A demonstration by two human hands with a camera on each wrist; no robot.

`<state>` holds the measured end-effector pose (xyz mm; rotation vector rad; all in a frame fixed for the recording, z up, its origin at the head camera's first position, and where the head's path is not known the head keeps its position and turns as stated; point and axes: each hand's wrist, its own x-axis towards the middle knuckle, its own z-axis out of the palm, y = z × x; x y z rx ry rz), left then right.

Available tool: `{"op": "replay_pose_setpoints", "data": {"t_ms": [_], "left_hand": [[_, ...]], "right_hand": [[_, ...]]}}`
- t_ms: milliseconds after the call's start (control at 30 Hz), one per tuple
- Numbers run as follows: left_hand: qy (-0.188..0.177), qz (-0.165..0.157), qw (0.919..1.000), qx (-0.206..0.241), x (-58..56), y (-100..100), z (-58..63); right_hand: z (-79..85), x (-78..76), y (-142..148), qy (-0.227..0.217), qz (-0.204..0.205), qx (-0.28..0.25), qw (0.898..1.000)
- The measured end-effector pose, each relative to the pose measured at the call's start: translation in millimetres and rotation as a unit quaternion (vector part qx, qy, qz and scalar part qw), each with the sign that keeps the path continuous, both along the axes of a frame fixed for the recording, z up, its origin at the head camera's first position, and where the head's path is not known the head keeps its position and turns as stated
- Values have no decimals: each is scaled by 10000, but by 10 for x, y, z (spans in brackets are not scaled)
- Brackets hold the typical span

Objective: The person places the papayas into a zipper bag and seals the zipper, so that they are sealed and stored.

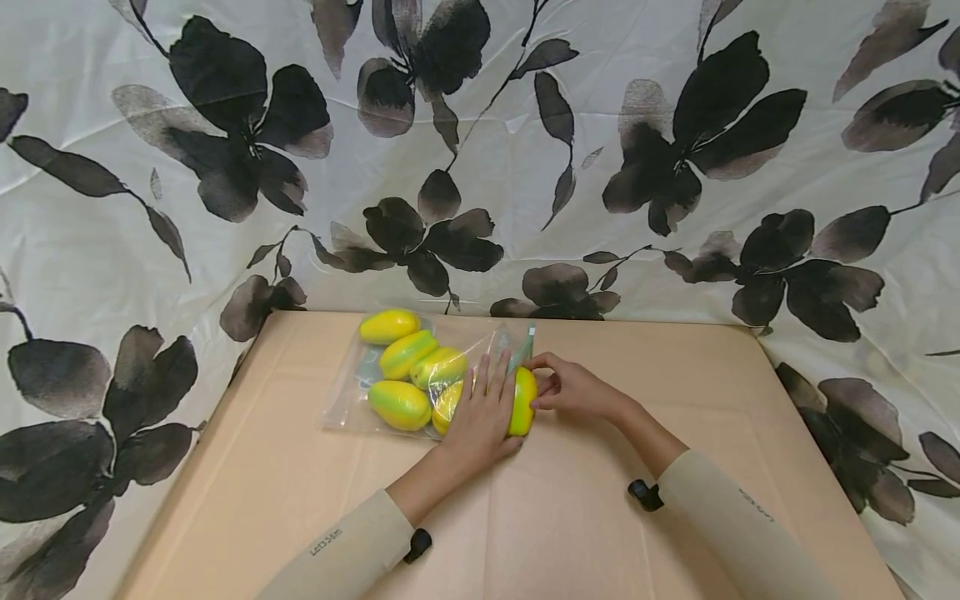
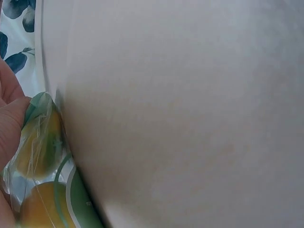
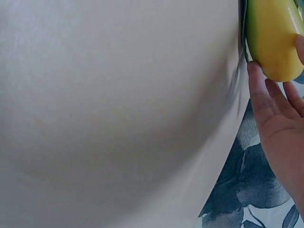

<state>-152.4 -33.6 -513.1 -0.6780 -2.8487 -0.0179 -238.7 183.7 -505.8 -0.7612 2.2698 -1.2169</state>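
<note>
A clear plastic bag [image 1: 347, 408] lies on its side with several yellow-green mangoes [image 1: 399, 405] inside. My left hand [image 1: 483, 412] lies over the bag's right part, its fingers stretched away from me. In the left wrist view, film bunches at the fingertips, where the left hand grips the bag's edge. Another mango [image 1: 523, 402] sits at the right end of the bag, by the green-edged mouth. My right hand [image 1: 573, 387] holds this mango's outer end, with fingers and thumb around it in the right wrist view. How far it is inside the bag is hard to tell.
The bag rests on a tan board-like tabletop [image 1: 420, 525], near its far edge. White cloth with dark flowers [image 1: 555, 250] hangs behind and spreads to both sides. Green printing shows on the bag in the left wrist view.
</note>
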Motion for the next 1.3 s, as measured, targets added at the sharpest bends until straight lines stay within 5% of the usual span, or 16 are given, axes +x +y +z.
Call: {"op": "replay_pose_setpoints", "data": {"t_ms": [200, 433, 833, 1067, 1300], "left_hand": [[110, -26, 9999, -29, 1, -14, -11], [63, -46, 9999, 64, 1, -19, -12], [-108, 36, 9999, -86, -2, -20, -17], [28, -16, 10000, -84, -10, -26, -38], [59, 36, 9999, -90, -5, -19, -36]], "right_hand": [[-10, -13, 7, 337, 159, 102, 9993], [49, 19, 58, 205, 154, 227, 9994], [26, 2, 61, 896, -786, 346, 9923], [-23, 56, -128, 1396, -1458, 497, 9781], [-71, 90, -251, 1419, -1421, 361, 9790]]}}
